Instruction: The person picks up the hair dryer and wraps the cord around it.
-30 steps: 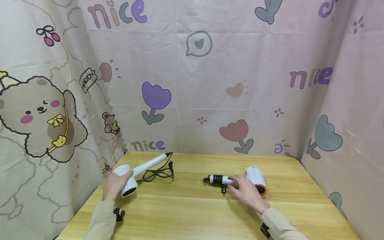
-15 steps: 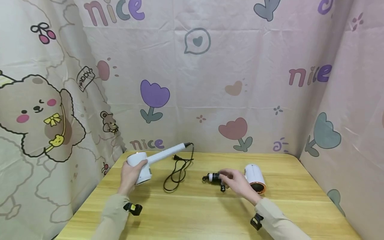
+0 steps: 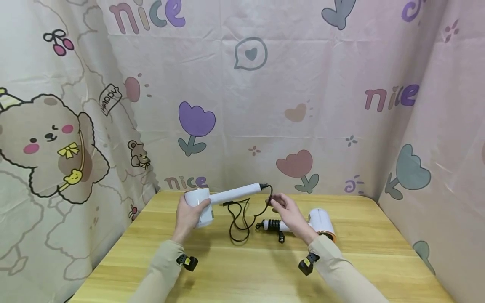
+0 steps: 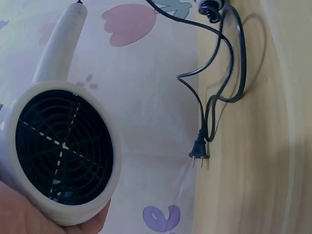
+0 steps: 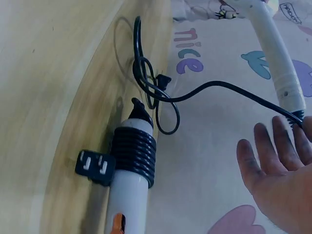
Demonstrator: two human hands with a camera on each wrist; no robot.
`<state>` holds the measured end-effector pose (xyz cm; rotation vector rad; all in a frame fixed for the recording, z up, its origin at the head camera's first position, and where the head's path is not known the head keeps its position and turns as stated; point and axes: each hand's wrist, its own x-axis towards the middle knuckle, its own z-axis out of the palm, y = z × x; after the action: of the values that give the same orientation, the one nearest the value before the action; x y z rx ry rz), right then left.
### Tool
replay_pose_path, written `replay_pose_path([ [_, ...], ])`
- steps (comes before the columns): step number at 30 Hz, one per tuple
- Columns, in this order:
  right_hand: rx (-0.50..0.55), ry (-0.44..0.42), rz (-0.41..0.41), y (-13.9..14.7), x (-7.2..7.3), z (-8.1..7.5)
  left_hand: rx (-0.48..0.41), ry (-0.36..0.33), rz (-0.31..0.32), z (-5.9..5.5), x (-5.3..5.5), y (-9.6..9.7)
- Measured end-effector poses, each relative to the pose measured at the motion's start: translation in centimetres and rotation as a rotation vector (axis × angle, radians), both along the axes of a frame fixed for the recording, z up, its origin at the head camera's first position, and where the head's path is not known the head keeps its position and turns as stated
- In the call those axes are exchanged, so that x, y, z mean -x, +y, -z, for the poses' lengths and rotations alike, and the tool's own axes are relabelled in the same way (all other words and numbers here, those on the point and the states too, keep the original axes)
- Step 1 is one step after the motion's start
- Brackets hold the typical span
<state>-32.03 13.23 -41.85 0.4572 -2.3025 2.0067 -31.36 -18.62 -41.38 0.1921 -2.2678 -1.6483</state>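
Wood-grain tabletop [image 3: 227, 273] bears one cord-wrapped hair dryer [image 3: 319, 218] at 2 o'clock; left hand [image 3: 187, 216] grips one loose-corded hair dryer [image 3: 227, 197] at 10, right hand [image 3: 289, 213] loosely extended near its black cord [image 5: 214, 83], contact unclear.

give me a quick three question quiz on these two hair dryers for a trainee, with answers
1. Which hand grips the raised hair dryer?
2. True or false: the other hair dryer has its cord wound round its handle.
3. Fill in: in the left wrist view, the plug of the loose cord shows ___ prongs.

Key
1. The left hand.
2. True.
3. Two.
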Motion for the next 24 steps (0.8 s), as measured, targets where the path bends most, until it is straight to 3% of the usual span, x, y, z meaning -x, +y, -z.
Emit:
replay_pose_path([
  [5, 0.168, -0.083, -0.059, 0.0, 0.1, -0.1, 0.014, 0.063, 0.009, 0.5, -0.2, 0.9],
  [8, 0.213, -0.104, -0.061, 0.0, 0.3, -0.6, 0.006, 0.118, 0.015, 0.4, -0.1, 1.5],
  [15, 0.279, -0.149, -0.027, -0.2, 0.3, -1.4, 0.007, 0.194, 0.063, 0.5, -0.2, 2.3],
  [21, 0.401, -0.238, 0.029, -0.2, 0.8, -1.2, 0.039, 0.233, 0.103, 0.8, -0.1, 2.7],
  [24, 0.418, -0.287, -0.044, 0.3, 1.1, -1.2, 0.039, 0.248, 0.127, 0.6, 0.0, 2.9],
])
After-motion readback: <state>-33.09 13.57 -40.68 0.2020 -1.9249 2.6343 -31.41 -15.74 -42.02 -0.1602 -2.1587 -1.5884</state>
